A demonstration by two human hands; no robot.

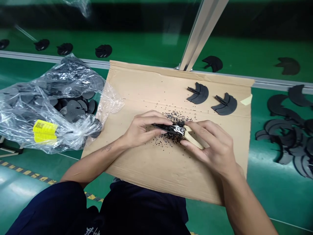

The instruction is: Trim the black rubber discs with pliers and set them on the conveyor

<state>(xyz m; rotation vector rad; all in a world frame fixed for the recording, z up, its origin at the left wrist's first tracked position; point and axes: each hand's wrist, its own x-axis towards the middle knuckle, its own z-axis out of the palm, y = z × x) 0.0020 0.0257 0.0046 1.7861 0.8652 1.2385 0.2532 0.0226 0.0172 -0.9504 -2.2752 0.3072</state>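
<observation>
My left hand [141,130] pinches a thin black plastic part [161,127] over the middle of a cardboard sheet [151,169]. My right hand [212,147] is closed round small cutters with cream handles [191,137]; their metal jaws [180,130] meet the black part. Black trimmings [174,117] lie scattered on the cardboard around both hands. Two small stacks of black fan-shaped parts [198,93] [226,104] rest at the far right of the cardboard.
A clear plastic bag [49,104] full of black discs, with a yellow label, lies to the left. More black curved parts [290,130] are piled on the green surface at right. A slanting aluminium rail [200,32] and a conveyor with black parts [104,51] run behind.
</observation>
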